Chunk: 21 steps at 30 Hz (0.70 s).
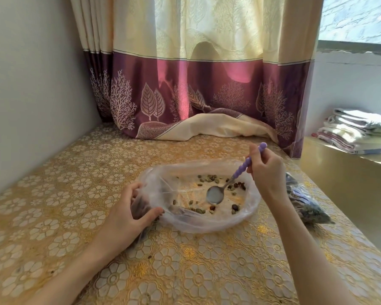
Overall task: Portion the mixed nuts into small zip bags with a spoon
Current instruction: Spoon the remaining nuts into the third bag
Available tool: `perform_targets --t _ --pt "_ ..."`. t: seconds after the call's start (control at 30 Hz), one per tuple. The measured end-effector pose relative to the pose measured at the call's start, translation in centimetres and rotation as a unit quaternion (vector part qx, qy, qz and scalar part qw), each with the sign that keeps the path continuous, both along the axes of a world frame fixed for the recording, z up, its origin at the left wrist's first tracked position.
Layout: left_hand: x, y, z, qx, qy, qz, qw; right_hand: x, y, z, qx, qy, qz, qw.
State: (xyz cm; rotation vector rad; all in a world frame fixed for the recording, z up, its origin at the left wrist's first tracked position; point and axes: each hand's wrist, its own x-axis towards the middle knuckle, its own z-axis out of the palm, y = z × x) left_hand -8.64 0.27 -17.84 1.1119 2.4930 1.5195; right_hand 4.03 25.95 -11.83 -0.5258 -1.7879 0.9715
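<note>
Spoon [216, 195] over open plastic bag [249, 208] of nuts [207, 178]
Right hand [266, 170] grips the spoon; left hand [128, 210] pinches the bag's left rim; filled bags [306, 203] lie right of it.

Small bag [141, 208] mostly hidden under left hand [128, 213]; filled bags [306, 203] blurred, contents unclear.

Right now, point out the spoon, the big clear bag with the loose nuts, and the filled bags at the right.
spoon [215, 196], head view, on its metal bowl.
big clear bag [207, 225], head view, on its near rolled rim.
filled bags [310, 211], head view, on the nearest dark packed one.
</note>
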Motion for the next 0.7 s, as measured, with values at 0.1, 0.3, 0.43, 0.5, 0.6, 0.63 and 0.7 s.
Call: perform_targets --t 0.1,0.3,0.43,0.5,0.6,0.63,0.7 --pt "0.0 -0.1 0.0 0.0 0.003 0.0 1.0 0.2 0.6 -0.1 -0.01 -0.017 -0.014 1.0" --pt "-0.1 0.0 0.0 -0.005 0.008 0.001 1.0 -0.7 -0.6 -0.5 -0.061 -0.051 0.021 0.997" --pt "0.0 0.0 0.1 -0.008 0.024 0.001 1.0 -1.7 -1.9 -1.0 -0.144 -0.109 0.05 0.982" --pt "0.0 0.0 0.2 -0.007 0.027 0.0 1.0 -1.8 -2.4 -1.0 -0.184 -0.106 0.07 0.975" --pt "0.0 0.0 0.2 -0.004 0.022 -0.002 1.0 -1.7 -2.6 -0.8 -0.236 -0.121 0.104 0.959" --pt "0.0 0.0 0.2 -0.001 0.021 -0.003 1.0 -1.8 -2.7 -0.7 -0.253 -0.13 0.112 0.952" --pt "0.0 0.0 0.2 0.003 0.02 -0.004 1.0 -1.8 -2.6 -0.8 -0.284 -0.138 0.112 0.942"
